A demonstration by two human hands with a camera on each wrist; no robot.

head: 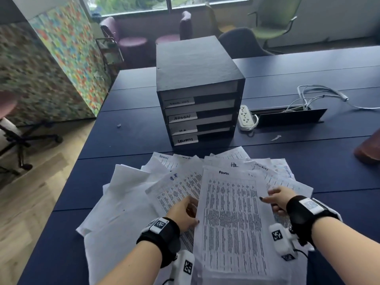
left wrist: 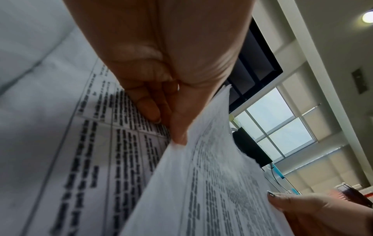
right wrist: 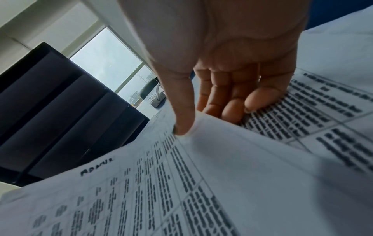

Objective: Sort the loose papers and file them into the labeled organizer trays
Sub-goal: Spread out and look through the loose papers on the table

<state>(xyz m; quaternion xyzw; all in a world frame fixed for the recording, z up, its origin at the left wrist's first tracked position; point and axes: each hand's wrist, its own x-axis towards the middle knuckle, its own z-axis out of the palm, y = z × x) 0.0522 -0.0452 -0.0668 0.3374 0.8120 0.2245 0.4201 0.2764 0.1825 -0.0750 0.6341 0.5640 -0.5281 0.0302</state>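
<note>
The left hand (head: 183,212) pinches the left edge of the ADMIN sheet (head: 232,219), thumb on top and fingers curled under it; the left wrist view shows those fingers (left wrist: 149,110) against the printed page beneath. The right hand (head: 276,199) pinches the sheet's right edge the same way, thumb over the paper, the other fingers (right wrist: 232,111) loosely bent below and touching the sheet underneath. Both forearms reach forward from the near edge, wrists strapped with black bands, palms turned inward toward each other. The sheet is lifted slightly above the loose papers (head: 127,194), which fan across the near part of the dark blue bench (head: 133,124). Just beyond the pile stands the black organizer (head: 197,64) with four labeled trays stacked. To its right lie a white power strip (head: 244,118) and white cables (head: 320,93).
</note>
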